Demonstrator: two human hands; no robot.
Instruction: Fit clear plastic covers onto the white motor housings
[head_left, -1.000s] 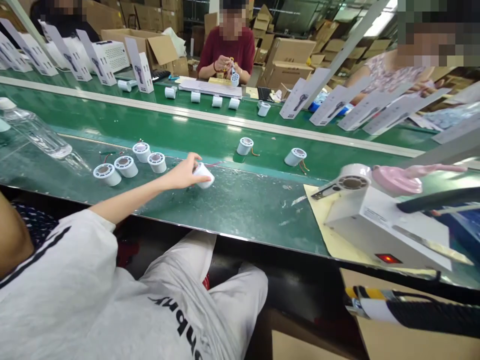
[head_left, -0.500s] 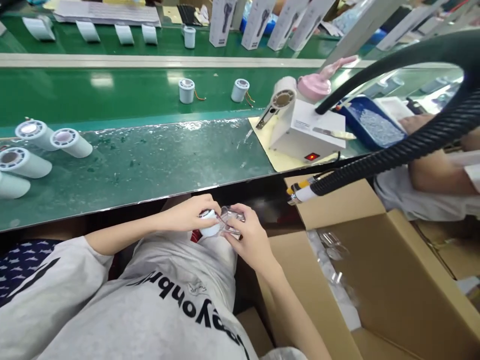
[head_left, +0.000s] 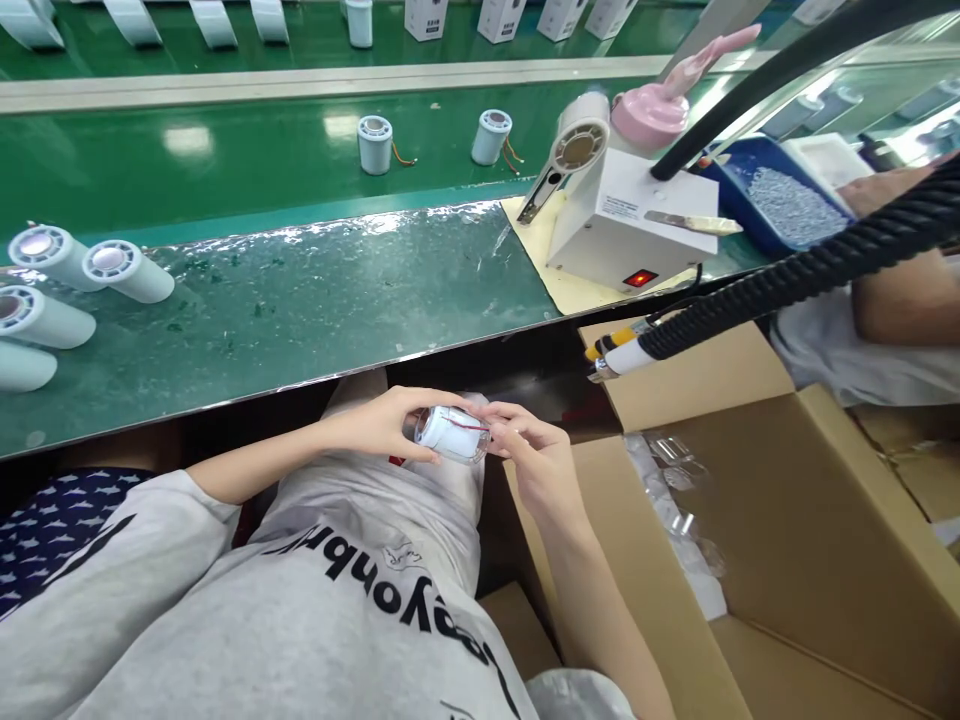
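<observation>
Over the lap, my left hand (head_left: pixel 386 425) is closed around a light-blue cylindrical fan housing (head_left: pixel 450 432), which lies on its side inside a clear plastic sleeve (head_left: pixel 478 452). A thin red wire (head_left: pixel 466 425) runs along the housing to its right end. There, my right hand (head_left: pixel 538 455) pinches the wire with thumb and fingers, close against the sleeve's end; the wire's tip is hidden.
Light-blue housings (head_left: pixel 131 270) lie at the bench's left. Two more with wires (head_left: pixel 375 145) stand on the green belt. A white machine (head_left: pixel 634 215) with a lit red switch stands right. A black hose (head_left: pixel 787 265) hangs above an open carton (head_left: pixel 825 520) holding clear sleeves.
The housing, earlier beside the clear sleeve, is now inside it. My left hand has wrapped around them; my right hand has shifted right, to the wire end. The view has tilted down.
</observation>
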